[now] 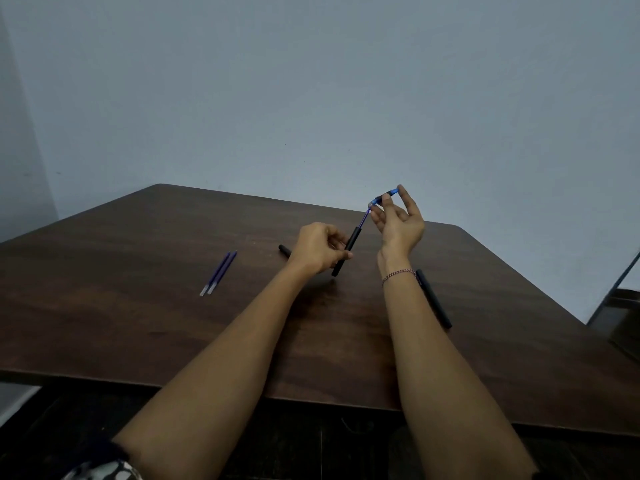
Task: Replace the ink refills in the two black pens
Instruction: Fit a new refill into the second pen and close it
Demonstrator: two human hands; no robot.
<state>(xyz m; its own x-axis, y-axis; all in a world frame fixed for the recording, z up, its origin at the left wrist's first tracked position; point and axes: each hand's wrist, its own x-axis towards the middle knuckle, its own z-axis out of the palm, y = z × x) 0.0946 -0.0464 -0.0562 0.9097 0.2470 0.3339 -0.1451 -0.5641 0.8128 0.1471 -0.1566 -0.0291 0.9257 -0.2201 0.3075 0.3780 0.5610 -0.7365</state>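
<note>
My left hand grips a black pen barrel held tilted above the dark wooden table. A blue refill sticks out of the barrel's upper end. My right hand pinches the pen's blue tip section at the refill's far end, fingers raised. A second black pen lies on the table to the right, partly hidden by my right wrist. Two spare blue refills lie side by side at the left. A black cap lies behind my left hand.
The table's near edge runs across the lower frame, with dark floor below it. A plain wall stands behind the table. A dark piece of furniture sits at the right edge.
</note>
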